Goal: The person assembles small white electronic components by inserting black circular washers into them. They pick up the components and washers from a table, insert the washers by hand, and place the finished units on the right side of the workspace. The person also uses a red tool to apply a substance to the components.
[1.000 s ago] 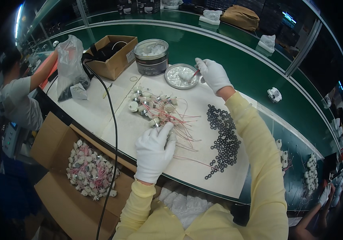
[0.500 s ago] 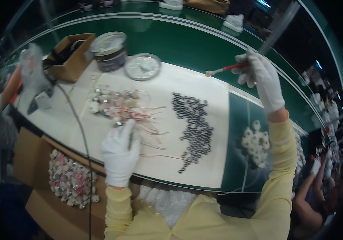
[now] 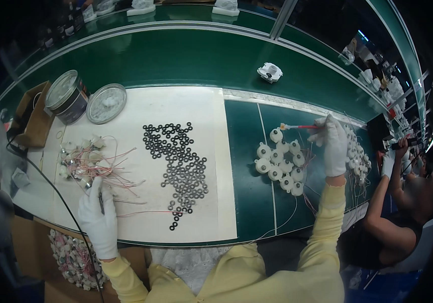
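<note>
My right hand [image 3: 333, 146], in a white glove, is closed around a slim brush [image 3: 302, 127] with a red handle. Its pale tip points left, over the far edge of a cluster of round white plastic parts [image 3: 275, 172] with dark centres. At the left, my gloved left hand [image 3: 98, 219] rests on the white sheet with its fingers pressed together. Something dark and slender [image 3: 101, 201] shows between them, too small to name. Just beyond those fingertips lies a pile of small parts with thin red wires [image 3: 95, 162].
Many small black rings [image 3: 185, 174] lie mid-sheet. An open tin [image 3: 68, 98], its lid [image 3: 106, 103] and a cardboard box [image 3: 33, 116] stand far left. A carton of parts [image 3: 72, 257] is below left. A white part [image 3: 270, 72] sits on the green belt. Another person [image 3: 395, 217] works at right.
The view has swung to the right, so the table appears shifted left. My right hand with the brush has come down over the white parts. My left hand stays beside the wired pile.
</note>
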Action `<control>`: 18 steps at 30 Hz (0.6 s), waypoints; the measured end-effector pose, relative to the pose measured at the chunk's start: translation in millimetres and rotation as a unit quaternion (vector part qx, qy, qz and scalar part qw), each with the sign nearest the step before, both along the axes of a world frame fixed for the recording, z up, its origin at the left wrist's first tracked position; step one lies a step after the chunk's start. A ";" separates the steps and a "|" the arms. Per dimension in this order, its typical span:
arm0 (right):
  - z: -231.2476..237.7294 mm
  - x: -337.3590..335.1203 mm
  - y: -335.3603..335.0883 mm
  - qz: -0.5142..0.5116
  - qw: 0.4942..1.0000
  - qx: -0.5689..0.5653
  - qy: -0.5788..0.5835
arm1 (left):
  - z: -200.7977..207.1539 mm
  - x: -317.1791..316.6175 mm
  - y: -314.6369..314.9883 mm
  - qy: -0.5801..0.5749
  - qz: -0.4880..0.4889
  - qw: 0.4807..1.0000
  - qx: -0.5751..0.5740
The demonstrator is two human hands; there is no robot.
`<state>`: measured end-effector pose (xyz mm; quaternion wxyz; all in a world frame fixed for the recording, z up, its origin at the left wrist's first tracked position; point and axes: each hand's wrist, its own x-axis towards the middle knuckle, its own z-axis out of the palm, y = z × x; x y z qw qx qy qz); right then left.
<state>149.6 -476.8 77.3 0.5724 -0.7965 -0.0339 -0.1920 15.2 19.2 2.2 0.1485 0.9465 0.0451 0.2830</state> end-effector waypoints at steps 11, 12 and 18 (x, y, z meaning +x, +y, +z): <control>-15.0 -1.4 -2.4 0.038 0.999 -0.004 0.010 | -5.7 0.9 0.9 0.017 0.002 0.999 -0.028; -14.9 -1.9 -1.7 0.037 0.999 -0.004 0.013 | -6.6 1.3 1.5 0.016 0.001 0.999 -0.032; -14.4 -0.9 2.0 0.042 0.999 -0.025 0.023 | -4.0 1.2 -0.9 0.024 -0.001 0.999 -0.046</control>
